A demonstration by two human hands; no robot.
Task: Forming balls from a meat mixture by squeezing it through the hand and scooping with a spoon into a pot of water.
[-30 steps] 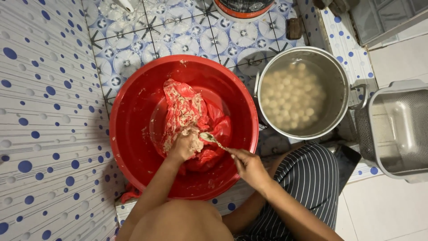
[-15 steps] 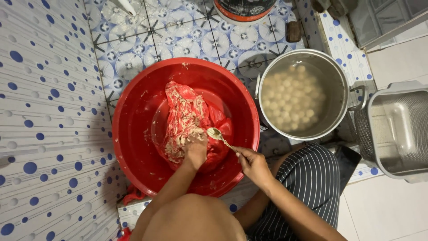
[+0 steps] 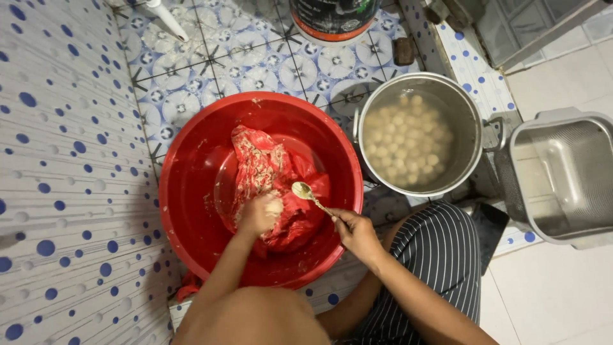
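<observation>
A big red plastic basin [image 3: 191,191] stands on the tiled floor. Inside it lies a crumpled red plastic bag [image 3: 268,169] smeared with pale paste. My left hand [image 3: 258,214] is closed around a lump of that pale paste on the bag. My right hand [image 3: 357,233] holds a metal spoon [image 3: 308,195] by its handle, the bowl of the spoon raised just right of my left hand. To the right of the basin, a steel pot [image 3: 469,121] holds water with many pale round balls [image 3: 405,144] in it.
A square metal container [image 3: 562,179] stands at the far right. A dark bucket [image 3: 335,19] and a white pipe [image 3: 163,16] are at the top. Dotted wall tiles rise on the left. My knee in striped cloth [image 3: 440,255] is beside the pot.
My left hand has slid down from the bag's middle to its lower part and closed on paste. The spoon stays lifted beside it, my right hand nearly still.
</observation>
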